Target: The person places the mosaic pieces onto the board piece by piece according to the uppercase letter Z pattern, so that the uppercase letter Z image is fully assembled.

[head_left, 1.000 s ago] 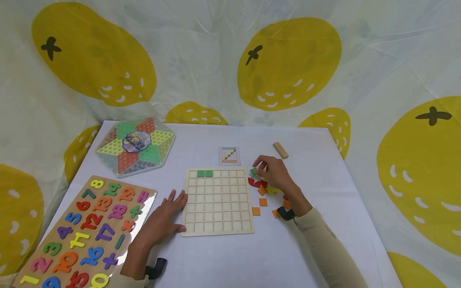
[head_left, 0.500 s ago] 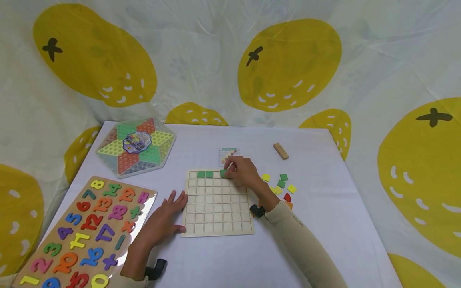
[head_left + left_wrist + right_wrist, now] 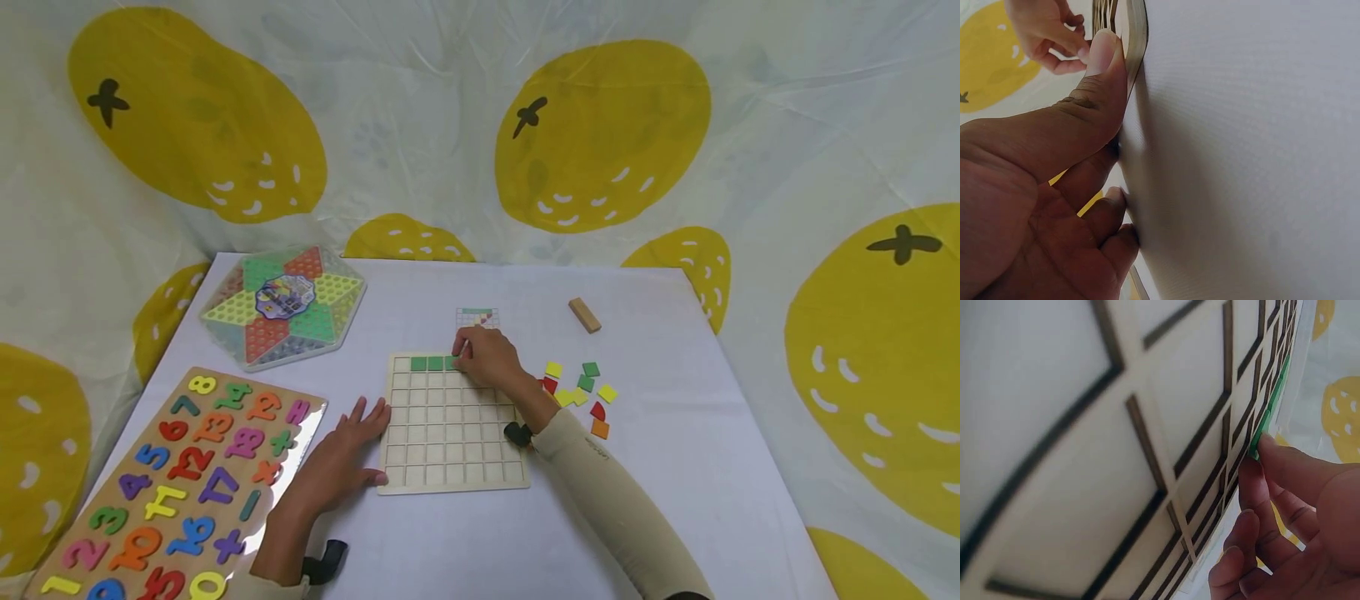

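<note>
A wooden grid board lies flat on the table. Two green square tiles sit side by side in its top row. Right after them, my right hand pinches a third green tile between thumb and finger at that row. The right wrist view shows the thumb on this green tile at the grid's edge. At the board's left side, my left hand rests with spread fingers, its thumb and fingertips at the edge. In the left wrist view the thumb presses against the board's side.
Loose yellow, green, red and orange tiles lie right of the board, partly behind the right forearm. A pattern card lies beyond the board, a wooden block further right. Left are a number puzzle and a star-patterned game box.
My right hand has carried a green tile from the loose pile leftward to the board's top row, beside the two green ones. The left hand has stayed at the board's edge.
</note>
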The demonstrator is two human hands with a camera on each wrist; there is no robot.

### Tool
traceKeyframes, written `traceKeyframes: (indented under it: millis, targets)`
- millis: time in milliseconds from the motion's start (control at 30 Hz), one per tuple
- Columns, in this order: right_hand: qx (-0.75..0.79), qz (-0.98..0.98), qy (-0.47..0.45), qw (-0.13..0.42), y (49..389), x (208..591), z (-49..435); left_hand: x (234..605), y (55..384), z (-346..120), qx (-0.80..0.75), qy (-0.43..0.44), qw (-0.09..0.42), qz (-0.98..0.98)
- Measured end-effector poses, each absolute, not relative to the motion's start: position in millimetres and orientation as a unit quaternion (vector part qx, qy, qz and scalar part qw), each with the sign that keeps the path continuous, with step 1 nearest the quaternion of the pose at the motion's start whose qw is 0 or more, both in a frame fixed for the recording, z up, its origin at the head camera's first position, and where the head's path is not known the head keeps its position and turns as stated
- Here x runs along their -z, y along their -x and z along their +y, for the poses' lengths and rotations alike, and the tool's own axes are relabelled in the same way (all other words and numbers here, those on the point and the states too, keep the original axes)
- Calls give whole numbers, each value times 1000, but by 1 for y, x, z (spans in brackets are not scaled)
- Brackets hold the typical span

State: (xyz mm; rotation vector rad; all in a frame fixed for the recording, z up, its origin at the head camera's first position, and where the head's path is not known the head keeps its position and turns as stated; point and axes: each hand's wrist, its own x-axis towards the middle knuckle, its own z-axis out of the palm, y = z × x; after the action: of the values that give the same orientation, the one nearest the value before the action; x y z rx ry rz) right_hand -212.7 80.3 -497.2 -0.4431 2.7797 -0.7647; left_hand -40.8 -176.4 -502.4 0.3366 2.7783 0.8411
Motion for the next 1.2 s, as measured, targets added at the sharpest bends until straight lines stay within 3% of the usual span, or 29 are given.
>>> traceKeyframes:
  millis: [333, 800, 1200]
  targets:
    - [310, 934, 152, 95, 208, 491, 100, 504, 41, -176, -286, -118, 105, 945]
    - [320, 940, 92, 69, 205, 481, 203, 503, 41, -176, -286, -115, 105, 945]
    - [291, 953, -3, 81, 199, 489, 277, 503, 40, -178, -283, -124, 104, 945]
